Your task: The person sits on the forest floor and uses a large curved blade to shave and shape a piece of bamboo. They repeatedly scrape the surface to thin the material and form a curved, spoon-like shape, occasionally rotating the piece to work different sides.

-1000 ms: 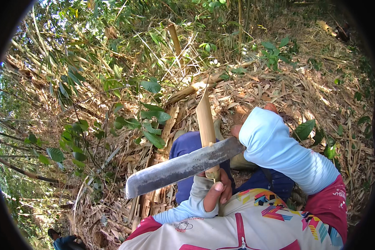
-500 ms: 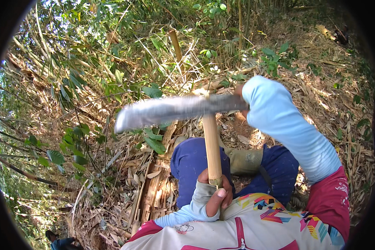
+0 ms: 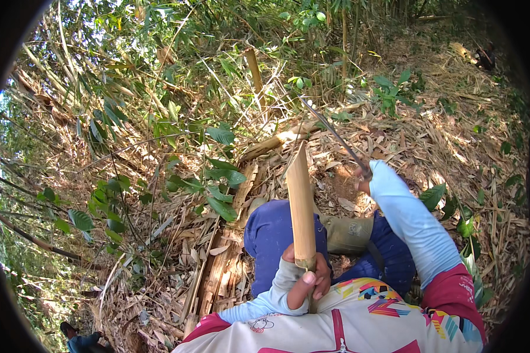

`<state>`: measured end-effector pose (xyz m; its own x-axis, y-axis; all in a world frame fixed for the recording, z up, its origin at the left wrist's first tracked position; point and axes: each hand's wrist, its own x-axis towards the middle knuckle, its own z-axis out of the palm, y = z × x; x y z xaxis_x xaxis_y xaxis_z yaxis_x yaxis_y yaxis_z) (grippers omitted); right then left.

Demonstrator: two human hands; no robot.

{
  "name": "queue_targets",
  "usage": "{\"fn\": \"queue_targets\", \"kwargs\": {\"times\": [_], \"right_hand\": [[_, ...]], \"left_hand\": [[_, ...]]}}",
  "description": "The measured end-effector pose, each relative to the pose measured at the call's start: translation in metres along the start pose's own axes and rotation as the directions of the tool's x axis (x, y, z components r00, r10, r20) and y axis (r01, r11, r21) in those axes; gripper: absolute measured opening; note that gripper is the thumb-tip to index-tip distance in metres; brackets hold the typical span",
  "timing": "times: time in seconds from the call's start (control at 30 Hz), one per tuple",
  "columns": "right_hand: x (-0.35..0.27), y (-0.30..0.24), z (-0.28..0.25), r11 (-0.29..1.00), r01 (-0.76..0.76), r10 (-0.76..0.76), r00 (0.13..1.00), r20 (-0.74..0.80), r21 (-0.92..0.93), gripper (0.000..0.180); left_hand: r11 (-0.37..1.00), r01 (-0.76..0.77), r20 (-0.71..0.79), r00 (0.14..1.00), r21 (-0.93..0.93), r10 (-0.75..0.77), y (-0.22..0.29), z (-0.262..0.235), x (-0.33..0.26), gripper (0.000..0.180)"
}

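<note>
Long knife swung clear of bamboo piece; both hands occupied

Head view: the long knife [image 3: 340,141] was laid broadside across the bamboo piece [image 3: 301,209] a second ago and was blurred over its upper end half a second ago; now it is turned nearly edge-on, angled up and left from the right hand [image 3: 364,181], apart from the bamboo. The bamboo piece is kept upright, slightly tilted, in front of the blue trousers [image 3: 285,226], its slanted top uppermost. Its lower end is gripped by the left hand [image 3: 303,287], with fingers and thumb closed around it. The knife is held in the right hand; exact finger placement cannot be told, since the knife handle is mostly hidden by hand and light-blue sleeve [image 3: 412,212]. A second person [image 3: 85,341], apparently, is cut off at the lower left rim. Counted: two hands, one knife, one hand-held bamboo piece, one olive boot [image 3: 347,234] partly covered by trousers, one upright stump [image 3: 254,70] beyond, one log [image 3: 277,141] on the leaf litter [image 3: 388,132].
</note>
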<state>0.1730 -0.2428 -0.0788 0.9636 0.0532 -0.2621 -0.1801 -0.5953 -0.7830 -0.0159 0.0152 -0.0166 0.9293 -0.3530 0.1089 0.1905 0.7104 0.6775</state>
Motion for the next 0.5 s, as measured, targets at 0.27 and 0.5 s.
{"fn": "queue_targets", "kwargs": {"times": [0.27,0.5], "right_hand": [[-0.074,0.09,0.086,0.856,-0.444,0.398,0.893,0.211,0.265,0.051],[-0.106,0.115,0.119,0.668,-0.551,0.462,0.834,0.301,0.501,0.085]], "left_hand": [[0.997,-0.016,0.021,1.0,-0.069,0.017,-0.001,0.0,0.004,0.047],[0.985,0.149,0.07,0.985,0.084,-0.155,0.005,-0.014,0.008,0.048]]}}
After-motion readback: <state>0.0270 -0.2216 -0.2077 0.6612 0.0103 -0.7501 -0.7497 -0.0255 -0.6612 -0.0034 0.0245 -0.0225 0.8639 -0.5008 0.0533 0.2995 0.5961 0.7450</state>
